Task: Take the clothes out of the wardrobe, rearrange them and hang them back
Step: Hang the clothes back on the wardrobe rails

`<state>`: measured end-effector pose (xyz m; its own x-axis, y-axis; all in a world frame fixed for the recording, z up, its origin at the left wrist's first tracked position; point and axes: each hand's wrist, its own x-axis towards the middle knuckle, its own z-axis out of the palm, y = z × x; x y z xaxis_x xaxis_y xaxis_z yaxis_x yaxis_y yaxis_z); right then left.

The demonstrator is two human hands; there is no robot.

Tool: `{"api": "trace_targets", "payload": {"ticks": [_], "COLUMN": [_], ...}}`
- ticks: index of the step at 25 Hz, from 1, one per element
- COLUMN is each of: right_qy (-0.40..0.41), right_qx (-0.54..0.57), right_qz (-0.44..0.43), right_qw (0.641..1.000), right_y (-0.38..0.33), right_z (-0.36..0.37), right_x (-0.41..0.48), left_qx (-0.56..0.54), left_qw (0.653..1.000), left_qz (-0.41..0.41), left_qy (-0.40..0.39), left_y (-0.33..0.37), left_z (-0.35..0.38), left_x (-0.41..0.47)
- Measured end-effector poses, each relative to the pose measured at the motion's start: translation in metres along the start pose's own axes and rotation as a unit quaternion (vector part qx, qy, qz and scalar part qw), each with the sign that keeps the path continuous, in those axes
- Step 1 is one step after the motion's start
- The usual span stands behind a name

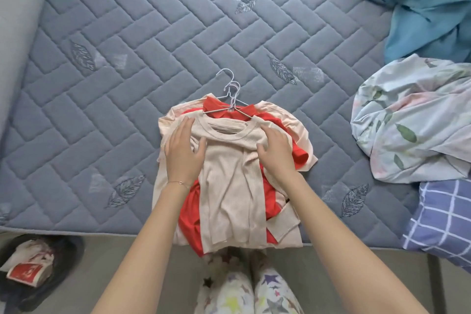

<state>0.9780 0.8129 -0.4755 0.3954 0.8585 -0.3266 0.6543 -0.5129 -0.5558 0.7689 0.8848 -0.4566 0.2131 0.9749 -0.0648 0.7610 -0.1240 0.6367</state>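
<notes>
Rearrangement step, judged from the layout: the clothes are lying out of the wardrobe (which is not showing in this view) as a small stack at the near edge of the mattress [127, 58], directly in front of the person. A beige ribbed top [229, 176] is lying uppermost, over a red garment [191, 211] and a pale pink garment [300, 135], with the hooks of thin wire hangers [230, 89] sticking out beyond the collars. The left hand [184, 150] is resting flat on the top's left shoulder and the right hand [276, 149] on its right shoulder; the grip of each is apart, fingers lying fairly straight on the fabric and clamping nothing. The top appears to be getting smoothed or squared up, and whether a hanger is sitting inside it cannot be told. The next move is probably calling for a hanger to be matched to this top, or for the stack to be gathered by the hooks, which are overlapping and needing care. The hems are overhanging the mattress edge toward the floor [102, 262], so a tug toward the body is risking a slide. Open mattress is stretching beyond and to the left of the stack; on the right, teal cloth [420, 7], floral bedding [413, 120] and a checked pillow [443, 219] are crowding that side, well apart from the stack.
</notes>
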Motion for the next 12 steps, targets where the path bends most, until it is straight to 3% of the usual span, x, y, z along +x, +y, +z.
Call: {"api": "trace_targets", "payload": {"ticks": [12], "right_qy": [-0.036], "right_qx": [-0.103], "right_qz": [0.006], "right_qw": [0.994], "right_y": [0.103], "right_z": [0.124], "right_x": [0.147], "left_qx": [-0.023], "left_qw": [0.999], "left_qz": [-0.024], "left_qy": [-0.041], "left_y": [-0.089], "left_z": [0.128], "left_x": [0.019]}}
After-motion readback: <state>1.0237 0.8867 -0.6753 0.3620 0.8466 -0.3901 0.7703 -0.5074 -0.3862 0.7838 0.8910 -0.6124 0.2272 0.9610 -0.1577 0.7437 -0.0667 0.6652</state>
